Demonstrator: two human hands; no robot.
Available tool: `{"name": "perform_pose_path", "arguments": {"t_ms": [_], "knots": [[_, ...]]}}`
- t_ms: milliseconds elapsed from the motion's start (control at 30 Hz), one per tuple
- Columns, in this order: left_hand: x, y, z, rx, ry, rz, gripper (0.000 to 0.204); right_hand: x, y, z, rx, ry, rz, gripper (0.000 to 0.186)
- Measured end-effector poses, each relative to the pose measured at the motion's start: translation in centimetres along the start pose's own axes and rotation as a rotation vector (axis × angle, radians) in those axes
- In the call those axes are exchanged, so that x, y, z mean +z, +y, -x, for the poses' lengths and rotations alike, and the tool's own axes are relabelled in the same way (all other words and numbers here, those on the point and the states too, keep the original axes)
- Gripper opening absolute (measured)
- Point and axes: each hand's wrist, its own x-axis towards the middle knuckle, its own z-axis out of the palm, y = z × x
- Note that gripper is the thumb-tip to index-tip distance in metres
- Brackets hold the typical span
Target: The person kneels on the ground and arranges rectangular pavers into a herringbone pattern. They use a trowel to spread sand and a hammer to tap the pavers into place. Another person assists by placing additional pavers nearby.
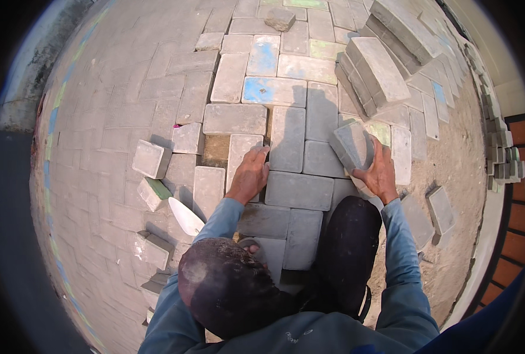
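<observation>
My left hand (249, 174) rests on a laid grey paving block (243, 143) beside a sandy gap (215, 152), its fingers curled together over the block's edge. My right hand (375, 168) grips a loose grey block (348, 146), held tilted above the laid pavers at the right of the gap. A pale, pointed trowel blade (184, 215) lies left of my left forearm, beside a block with a green side (155, 192). Another loose block (149, 159) sits just above it. My knees (351, 236) are bent below my hands.
Stacked blocks (377, 71) stand at the upper right, with more piled (501, 156) along the far-right edge. Loose blocks (439, 212) lie on sand at the right and others (155, 251) at the lower left. A small broken piece (280, 19) lies at the top. A weathered wall (29, 71) runs along the left.
</observation>
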Motion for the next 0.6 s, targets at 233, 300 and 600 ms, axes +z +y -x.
{"name": "perform_pose_path", "arguments": {"t_ms": [233, 300, 600], "knots": [[4.1, 0.2, -1.7, -0.076, 0.056, 0.065, 0.052, -1.0, 7.7, -1.6, 0.011, 0.253, 0.445, 0.073], [4.2, 0.2, -2.5, -0.120, 0.020, 0.048, 0.055, -0.9, 3.8, -2.6, -0.159, 0.396, 0.485, 0.043], [-1.4, -2.6, -10.7, -0.235, -0.391, -0.141, 0.039, 14.5, -10.3, 0.8, -0.121, -0.136, -0.198, 0.025]]}}
